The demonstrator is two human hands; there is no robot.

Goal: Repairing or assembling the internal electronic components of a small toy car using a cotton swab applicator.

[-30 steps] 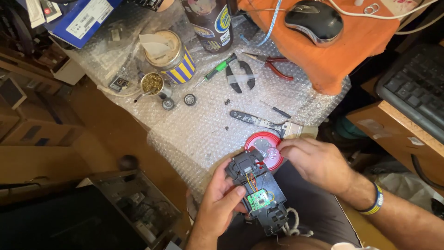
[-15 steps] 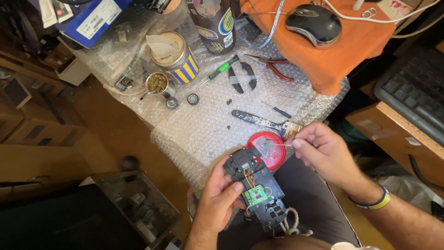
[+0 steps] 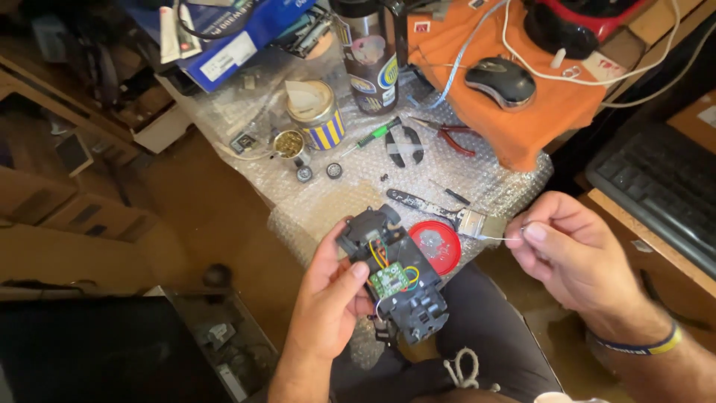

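Observation:
My left hand (image 3: pixel 326 297) grips a small black plastic chassis (image 3: pixel 395 276) with a green circuit board (image 3: pixel 390 280) and yellow and red wires on top; my thumb rests beside the board. My right hand (image 3: pixel 567 254) is off to the right of it, fingers pinched on a thin white wire (image 3: pixel 498 238) that points left toward the chassis. Just behind the chassis lies a red round lid (image 3: pixel 438 246) with small bits in it, on bubble wrap (image 3: pixel 418 179).
On the bubble wrap lie a paintbrush (image 3: pixel 440 213), red-handled pliers (image 3: pixel 447 134), a green screwdriver (image 3: pixel 373 137), a yellow-striped tin (image 3: pixel 317 113), two small wheels (image 3: pixel 319 172). An orange cloth (image 3: pixel 514 112) carries a mouse (image 3: pixel 500 80). A keyboard (image 3: pixel 656 186) sits right; a box of parts (image 3: pixel 216 336) lower left.
My right hand has pulled away to the right from the chassis, now pinching the thin wire. The chassis has risen slightly in my left hand and the view has shifted.

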